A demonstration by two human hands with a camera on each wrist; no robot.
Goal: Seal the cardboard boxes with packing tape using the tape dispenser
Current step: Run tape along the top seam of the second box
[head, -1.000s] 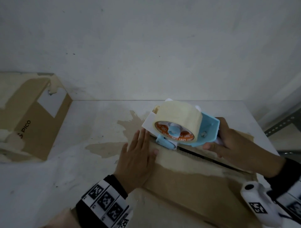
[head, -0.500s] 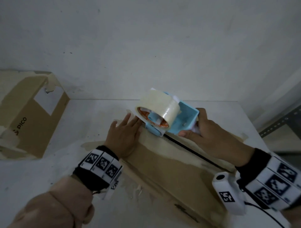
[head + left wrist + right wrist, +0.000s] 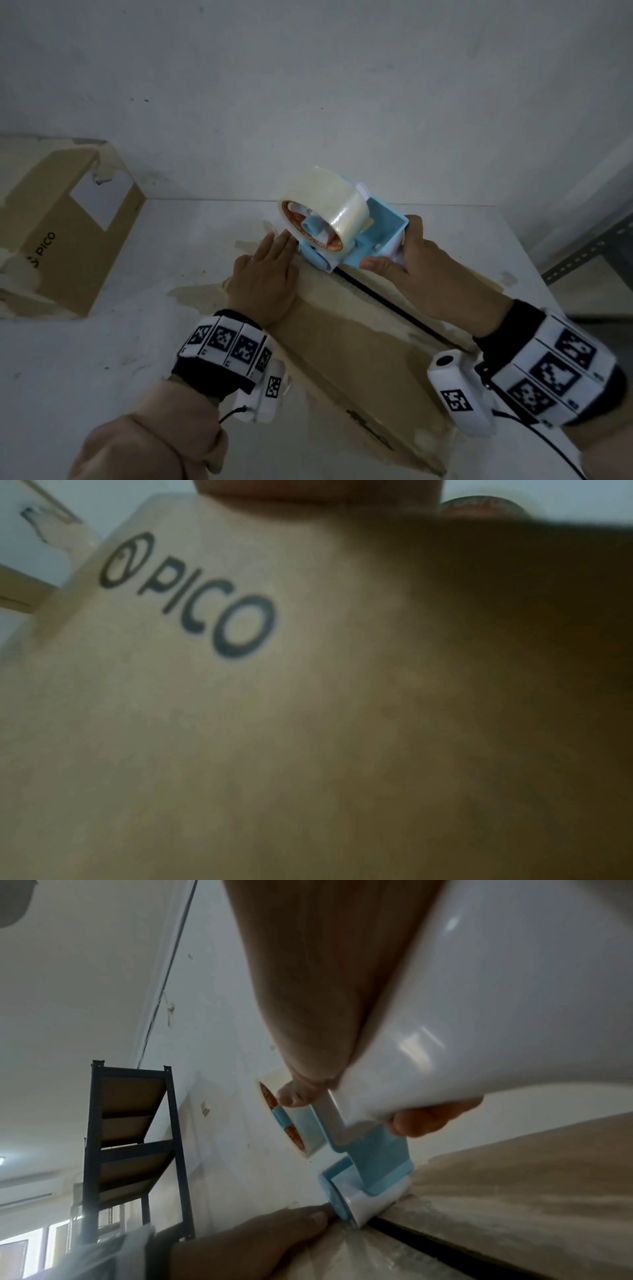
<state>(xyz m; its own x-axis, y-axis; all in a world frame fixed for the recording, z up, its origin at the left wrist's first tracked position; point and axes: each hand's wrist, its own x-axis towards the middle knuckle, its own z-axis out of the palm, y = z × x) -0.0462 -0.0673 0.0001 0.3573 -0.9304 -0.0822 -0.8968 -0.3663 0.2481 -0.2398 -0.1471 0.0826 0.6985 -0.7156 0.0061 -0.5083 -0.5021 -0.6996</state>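
Cardboard box (image 3: 346,349) under flat left fingers (image 3: 274,248).

Near box (image 3: 342,349): on my table (image 3: 102,359), centre.
Dispenser (image 3: 359,240): at its far end.
Second box (image 3: 61,233): far left.

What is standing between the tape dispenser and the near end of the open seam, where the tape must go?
Nothing visible. The tape dispenser sits at the far end of the seam; the left hand lies flat beside it, the right hand holds the handle.
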